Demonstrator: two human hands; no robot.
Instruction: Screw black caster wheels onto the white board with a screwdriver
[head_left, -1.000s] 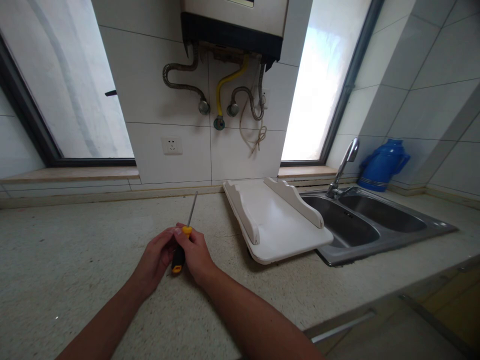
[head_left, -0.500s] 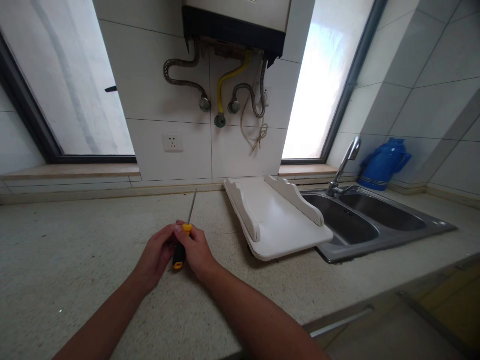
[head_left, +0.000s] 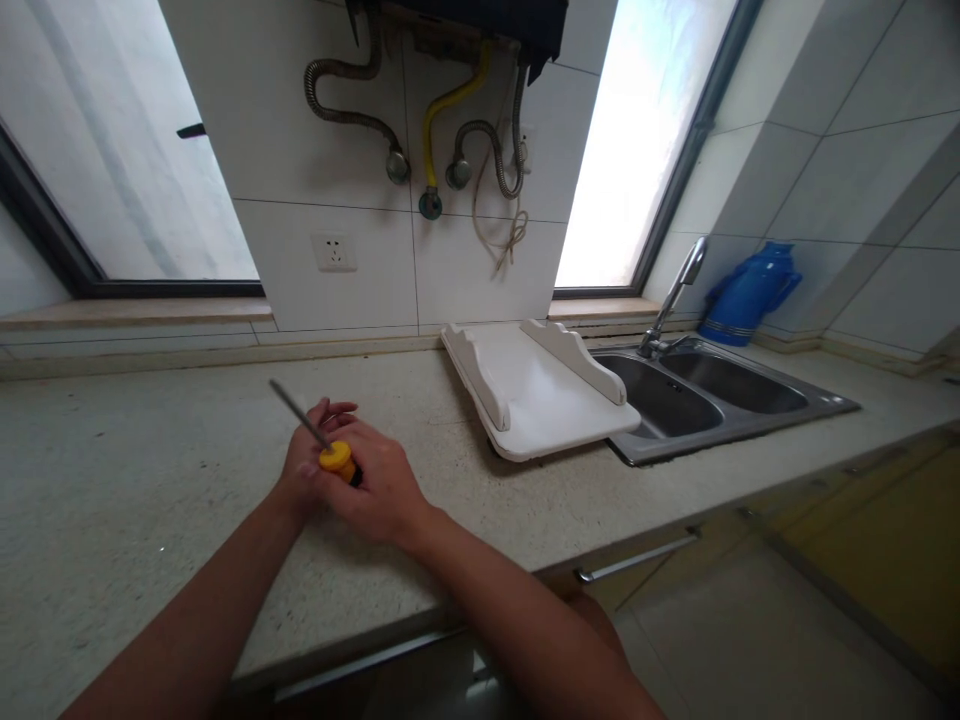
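Observation:
A screwdriver [head_left: 336, 457] with a yellow-and-black handle and a metal shaft is in my right hand [head_left: 384, 485], whose fingers wrap round the handle. Its shaft points up and to the left, past my left hand. My left hand [head_left: 298, 462] is close against the right one, beside the yellow collar. The left fingers that show are stretched out and loosely apart, while the rest hide behind the handle and my right hand. Both hands are just above the speckled countertop [head_left: 150, 450]. I cannot make out whether the left hand touches the handle.
Right of my hands a white board with two wavy side rails [head_left: 540, 390] lies on the counter, overlapping the edge of a double steel sink [head_left: 630, 455]. Behind are a faucet [head_left: 679, 290] and a blue thermos jug [head_left: 754, 290]. Hoses [head_left: 442, 100] hang from a wall heater.
The screwdriver has swung from pointing away to pointing up-left. My right hand now wraps round its handle, and the left fingers have opened out. The view has tilted down.

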